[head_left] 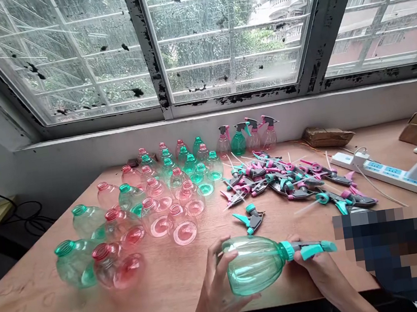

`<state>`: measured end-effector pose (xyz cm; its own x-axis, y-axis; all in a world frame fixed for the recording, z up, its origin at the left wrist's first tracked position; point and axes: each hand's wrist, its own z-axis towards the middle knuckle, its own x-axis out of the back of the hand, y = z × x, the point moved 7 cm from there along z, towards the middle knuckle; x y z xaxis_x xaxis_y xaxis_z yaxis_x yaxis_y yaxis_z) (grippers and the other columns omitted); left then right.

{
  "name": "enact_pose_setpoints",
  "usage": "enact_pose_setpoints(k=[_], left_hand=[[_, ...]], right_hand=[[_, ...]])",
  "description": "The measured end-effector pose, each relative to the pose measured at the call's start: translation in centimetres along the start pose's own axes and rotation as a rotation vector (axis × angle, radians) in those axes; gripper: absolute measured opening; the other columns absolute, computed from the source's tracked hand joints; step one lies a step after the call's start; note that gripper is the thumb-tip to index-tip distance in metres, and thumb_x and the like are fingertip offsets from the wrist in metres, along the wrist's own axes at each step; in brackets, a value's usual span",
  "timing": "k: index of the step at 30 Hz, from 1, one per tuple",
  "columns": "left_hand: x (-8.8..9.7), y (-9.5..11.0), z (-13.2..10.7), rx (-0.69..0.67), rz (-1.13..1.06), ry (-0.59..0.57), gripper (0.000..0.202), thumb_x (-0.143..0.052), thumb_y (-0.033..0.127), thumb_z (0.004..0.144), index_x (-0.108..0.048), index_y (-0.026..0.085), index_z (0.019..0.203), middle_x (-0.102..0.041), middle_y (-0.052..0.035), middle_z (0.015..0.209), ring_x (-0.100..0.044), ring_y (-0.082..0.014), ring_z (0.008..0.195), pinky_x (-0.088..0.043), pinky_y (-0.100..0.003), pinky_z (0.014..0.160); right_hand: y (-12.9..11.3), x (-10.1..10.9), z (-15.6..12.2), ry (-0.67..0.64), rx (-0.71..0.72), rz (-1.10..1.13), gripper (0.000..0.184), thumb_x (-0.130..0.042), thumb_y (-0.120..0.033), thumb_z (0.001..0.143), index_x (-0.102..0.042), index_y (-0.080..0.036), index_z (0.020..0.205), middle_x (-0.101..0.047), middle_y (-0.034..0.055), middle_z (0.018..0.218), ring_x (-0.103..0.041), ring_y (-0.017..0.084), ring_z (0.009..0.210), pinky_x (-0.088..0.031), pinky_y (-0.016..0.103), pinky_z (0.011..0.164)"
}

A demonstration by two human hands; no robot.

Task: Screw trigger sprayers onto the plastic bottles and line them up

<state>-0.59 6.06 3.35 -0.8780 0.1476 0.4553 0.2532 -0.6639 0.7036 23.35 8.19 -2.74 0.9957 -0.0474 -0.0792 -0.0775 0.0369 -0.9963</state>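
A green see-through spray bottle (255, 265) lies on its side in both my hands near the table's front edge. My left hand (216, 290) wraps round its body from below and behind. My right hand (321, 269) is closed round the teal and grey trigger head (311, 249), which sits on the bottle's neck and points right. Just beyond the bottle a single loose teal trigger head (250, 219) lies on the wooden table (172, 288).
Several empty pink and green bottles (153, 204) stand at the left and middle. A heap of trigger heads (292, 181) lies at the right. Several finished spray bottles (246, 136) stand by the wall. A white power strip (379, 172), brown boxes and a blurred-out patch (393, 249) occupy the right.
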Motion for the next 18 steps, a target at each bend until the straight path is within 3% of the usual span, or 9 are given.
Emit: enact_pose_setpoints(k=[3,6,8,10,13,14,15,18], left_hand=[[0.0,1.0,-0.4,-0.11,0.083,-0.002,0.063,-0.068,0.02,0.092,-0.036,0.034,0.144,-0.026,-0.0142,0.154,-0.04,-0.0308,0.142,-0.048,-0.043,0.111],[-0.1,0.9,-0.8,-0.137,0.144,-0.017,0.066,-0.067,0.01,0.091,-0.037,0.033,0.145,-0.024,-0.0143,0.157,-0.04,-0.0323,0.143,-0.05,-0.044,0.11],[-0.4,0.3,-0.9,-0.107,0.157,-0.031,0.075,-0.07,0.009,0.088,-0.033,0.035,0.148,-0.023,-0.0143,0.159,-0.036,-0.035,0.146,-0.047,-0.05,0.112],[-0.7,-0.3,-0.8,-0.063,0.109,-0.05,0.095,-0.076,0.014,0.085,-0.016,0.036,0.155,-0.018,-0.017,0.163,-0.028,-0.0395,0.15,-0.04,-0.061,0.116],[-1.3,-1.1,-0.6,0.07,-0.039,-0.103,0.125,-0.08,0.021,0.082,0.019,0.036,0.156,0.0,-0.0222,0.168,-0.029,-0.0426,0.151,-0.032,-0.069,0.116],[-1.3,-1.3,-0.5,0.133,-0.082,-0.115,0.126,-0.079,0.021,0.083,0.023,0.037,0.155,0.006,-0.0216,0.169,-0.032,-0.0418,0.15,-0.034,-0.069,0.116],[-1.4,-1.5,-0.5,0.188,-0.114,-0.125,0.123,-0.077,0.02,0.085,0.022,0.039,0.155,0.008,-0.02,0.169,-0.034,-0.0404,0.149,-0.036,-0.067,0.116],[-1.3,-1.6,-0.3,0.284,-0.172,-0.157,0.109,-0.069,0.018,0.09,0.015,0.043,0.156,0.0,-0.0153,0.17,-0.042,-0.0362,0.145,-0.043,-0.06,0.115]], right_hand=[[0.4,-0.1,-0.1,0.019,-0.039,0.004,0.049,-0.073,-0.067,0.073,-0.059,-0.023,0.057,-0.056,-0.0012,0.056,-0.054,0.021,0.058,-0.044,0.033,0.059],[0.6,0.0,-0.4,0.05,-0.071,-0.017,0.05,-0.068,-0.066,0.079,-0.061,-0.022,0.057,-0.06,0.0008,0.055,-0.057,0.022,0.057,-0.046,0.033,0.059],[0.5,0.3,-0.7,0.074,-0.106,-0.033,0.047,-0.069,-0.064,0.08,-0.067,-0.021,0.061,-0.066,0.0029,0.057,-0.062,0.023,0.059,-0.05,0.034,0.062],[-0.6,0.7,-0.7,0.09,-0.096,-0.031,0.043,-0.072,-0.062,0.078,-0.071,-0.021,0.068,-0.07,0.003,0.059,-0.065,0.024,0.059,-0.054,0.035,0.064],[-4.6,1.3,0.3,0.061,0.065,-0.094,0.036,-0.078,-0.058,0.075,-0.075,-0.023,0.083,-0.074,0.0022,0.067,-0.069,0.024,0.061,-0.057,0.034,0.062],[-6.4,1.6,1.0,0.051,0.127,-0.173,0.036,-0.078,-0.058,0.074,-0.075,-0.023,0.083,-0.074,0.0023,0.067,-0.07,0.024,0.06,-0.058,0.034,0.061],[-8.6,2.6,1.8,0.122,0.213,-0.27,0.038,-0.077,-0.06,0.073,-0.073,-0.023,0.079,-0.073,0.002,0.065,-0.07,0.024,0.058,-0.058,0.034,0.058],[-15.1,5.8,5.4,0.364,0.409,-0.599,0.053,-0.065,-0.076,0.073,-0.071,-0.023,0.078,-0.072,0.0033,0.058,-0.07,0.025,0.055,-0.058,0.035,0.056]])
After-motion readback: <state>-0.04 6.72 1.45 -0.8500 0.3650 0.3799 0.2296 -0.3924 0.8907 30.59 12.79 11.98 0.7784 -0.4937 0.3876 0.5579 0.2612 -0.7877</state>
